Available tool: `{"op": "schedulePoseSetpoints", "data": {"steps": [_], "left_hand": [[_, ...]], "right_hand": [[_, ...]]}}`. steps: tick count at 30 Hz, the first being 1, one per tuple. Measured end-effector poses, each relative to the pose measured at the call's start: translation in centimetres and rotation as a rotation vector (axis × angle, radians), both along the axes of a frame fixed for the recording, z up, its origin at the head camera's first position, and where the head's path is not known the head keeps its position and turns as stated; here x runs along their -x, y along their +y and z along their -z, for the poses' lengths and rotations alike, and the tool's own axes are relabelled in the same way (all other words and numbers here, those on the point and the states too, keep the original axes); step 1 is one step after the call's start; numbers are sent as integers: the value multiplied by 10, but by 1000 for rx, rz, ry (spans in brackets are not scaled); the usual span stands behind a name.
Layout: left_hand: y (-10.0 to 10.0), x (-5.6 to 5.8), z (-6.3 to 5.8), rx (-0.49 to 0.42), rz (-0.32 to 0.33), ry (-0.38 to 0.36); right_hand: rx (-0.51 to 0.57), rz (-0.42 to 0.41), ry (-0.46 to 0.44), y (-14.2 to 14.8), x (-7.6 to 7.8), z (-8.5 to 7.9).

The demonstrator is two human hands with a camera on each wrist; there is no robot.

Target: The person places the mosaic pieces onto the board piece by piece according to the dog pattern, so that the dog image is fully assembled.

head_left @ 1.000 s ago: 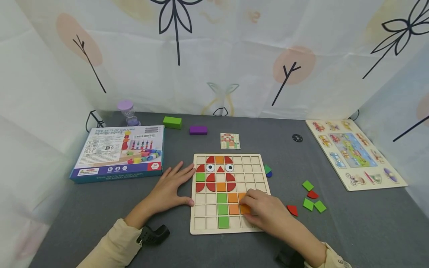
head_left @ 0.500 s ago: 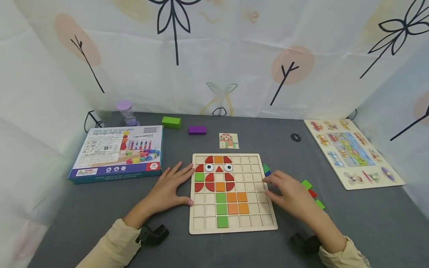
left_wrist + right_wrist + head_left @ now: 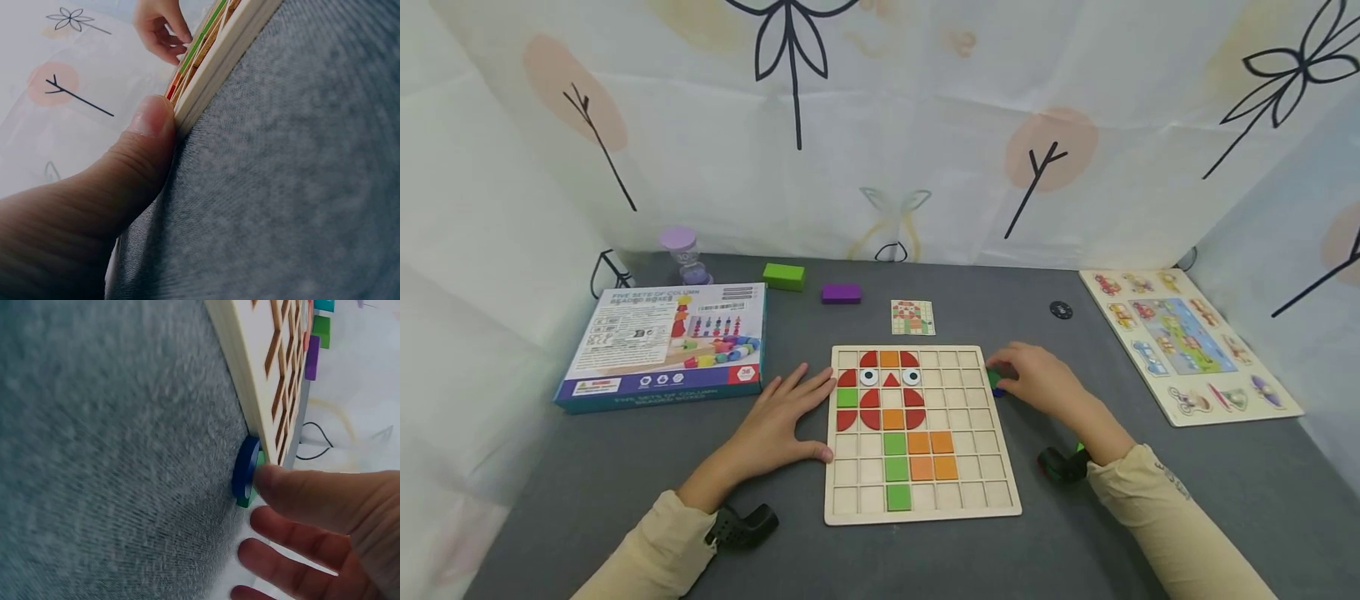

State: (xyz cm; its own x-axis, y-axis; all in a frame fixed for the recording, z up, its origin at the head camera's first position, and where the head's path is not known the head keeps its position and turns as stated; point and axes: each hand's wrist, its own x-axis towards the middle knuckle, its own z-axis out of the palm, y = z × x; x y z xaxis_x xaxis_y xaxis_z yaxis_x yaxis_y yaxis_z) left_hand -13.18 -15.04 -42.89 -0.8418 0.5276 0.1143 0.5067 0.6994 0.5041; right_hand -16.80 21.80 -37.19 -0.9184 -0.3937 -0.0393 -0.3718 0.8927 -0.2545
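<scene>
A wooden grid board lies flat, holding red, orange and green tiles and two eye pieces in its cells. My left hand rests with spread fingers along its left edge; the thumb touches the rim in the left wrist view. Past the board's upper right edge, my right hand pinches at a small green tile, partly covered by the thumb. A rounded blue piece lies against the green tile, right beside the board's edge. Other fingers of that hand hang loosely bent.
A small pattern card lies behind the board, with a purple block and green block farther left. A box and an hourglass stand left. A black disc and picture board lie right.
My right hand has left the orange tiles on the board, moved right, then up to the green tile beyond the edge. The left hand has stayed at the left edge.
</scene>
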Motion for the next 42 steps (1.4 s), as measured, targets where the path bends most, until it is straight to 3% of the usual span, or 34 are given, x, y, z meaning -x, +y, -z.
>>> {"op": "schedulePoseSetpoints", "data": {"steps": [6,14,17,24,27,31,36,42], "left_hand": [[1,1,0,-5,5,7],[0,1,1,-5,1,1],[0,1,1,7,1,0],[1,1,-1,23,-5,-2],[1,0,-1,21,-7,-4],[1,0,-1,20,-3,-5],[0,1,0,22,-2,3],[1,0,-2,17,-5,-7]], "right_hand": [[-7,11,-94,5,7,-1],[-78,135,-126,12,9,-4],[-95,147,-97,14,7,-3],[8,55,-32,15,4,5],[-13,100,-11,14,2,6],[8,134,42,4,-11,3],[44,76,96,-21,-38,-1],[-4,39,50,-46,-66,-4]]}}
